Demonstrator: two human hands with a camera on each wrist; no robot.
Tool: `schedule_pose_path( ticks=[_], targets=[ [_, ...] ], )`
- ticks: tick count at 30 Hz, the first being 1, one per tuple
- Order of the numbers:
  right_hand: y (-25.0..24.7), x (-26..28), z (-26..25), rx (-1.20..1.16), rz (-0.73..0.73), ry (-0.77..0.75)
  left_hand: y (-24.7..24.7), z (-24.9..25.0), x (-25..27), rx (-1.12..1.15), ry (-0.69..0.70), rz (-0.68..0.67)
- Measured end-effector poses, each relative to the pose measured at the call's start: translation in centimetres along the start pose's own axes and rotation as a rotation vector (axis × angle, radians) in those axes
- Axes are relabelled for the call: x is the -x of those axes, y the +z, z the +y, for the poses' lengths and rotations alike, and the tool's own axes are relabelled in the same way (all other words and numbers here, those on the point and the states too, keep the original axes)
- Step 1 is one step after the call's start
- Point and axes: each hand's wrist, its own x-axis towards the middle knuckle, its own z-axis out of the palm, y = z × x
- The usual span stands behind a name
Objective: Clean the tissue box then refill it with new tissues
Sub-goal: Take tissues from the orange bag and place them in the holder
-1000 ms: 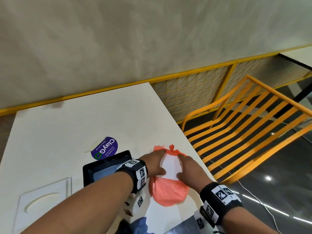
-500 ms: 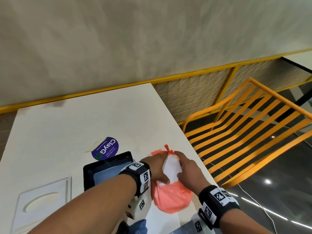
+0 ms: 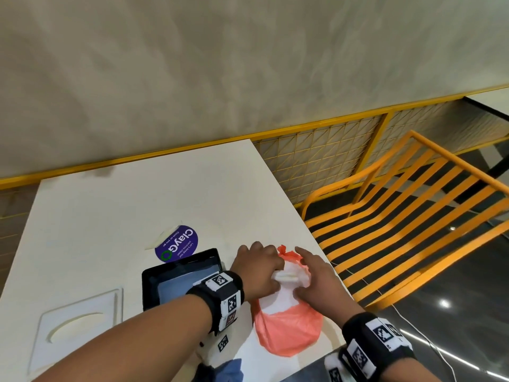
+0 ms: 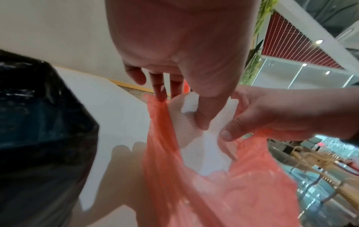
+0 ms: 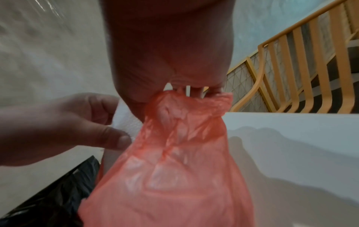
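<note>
An orange plastic bag (image 3: 286, 332) holding a white tissue stack (image 3: 287, 278) sits near the white table's right edge (image 3: 311, 232). My left hand (image 3: 271, 267) pinches the top of the tissue stack (image 4: 186, 116) between thumb and fingers (image 4: 202, 121). My right hand (image 3: 303, 274) grips the bunched rim of the bag (image 5: 186, 107), its thumb (image 4: 227, 135) against the tissues. The black tissue box (image 3: 179, 279) stands open just left of my left wrist. Its white lid (image 3: 77, 326) with an oval slot lies flat at the near left.
A purple round sticker (image 3: 177, 244) is on the table behind the box. A blue cloth (image 3: 228, 370) lies at the near edge. A yellow slatted bench (image 3: 399, 230) stands right of the table, and a wall runs along the far side.
Both hands have closed in on the bag's mouth and raised it. The tissue stack now stands higher out of the bag, pinched by the left hand.
</note>
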Motion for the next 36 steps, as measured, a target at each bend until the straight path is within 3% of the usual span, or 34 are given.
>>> schedule_pose_path(
  ticks=[5, 10, 15, 19, 22, 26, 28, 31, 36],
  targets=[
    [-2.4, 0.5, 0.1, -0.071, -0.116, -0.036, -2.0, 0.0, 1.6, 0.334, -0.069, 0.077],
    [-4.3, 1.4, -0.7, -0.286, -0.108, -0.103, -4.8, -1.7, 3.8, 0.977, -0.136, 0.157],
    [-6.5, 2.1, -5.8, -0.524, -0.069, -0.27, -7.4, -3.9, 6.9, 1.48, -0.206, 0.308],
    [-5.7, 0.1, -9.8, -0.855, -0.186, -0.344, -9.6, -5.9, 10.0, 1.67, -0.218, 0.364],
    [-3.9, -1.5, -13.0, -1.083, -0.315, -0.29, -9.8, -7.2, 12.2, 1.702, -0.309, 0.403],
    [-1.1, -2.5, -16.4, -1.141, -0.34, -0.239, -8.8, -8.7, 15.5, 1.719, -0.458, 0.397],
    [0.2, -2.5, -17.4, -1.061, -0.32, -0.216, -8.0, -9.5, 17.0, 1.651, -0.525, 0.361],
    [2.9, -2.7, -17.9, -0.813, -0.316, -0.158, -6.5, -10.3, 18.7, 1.329, -0.689, 0.282],
    [6.3, -3.1, -17.5, -0.415, -0.351, -0.106, -4.1, -11.5, 19.4, 0.919, -0.723, 0.171]
  ],
)
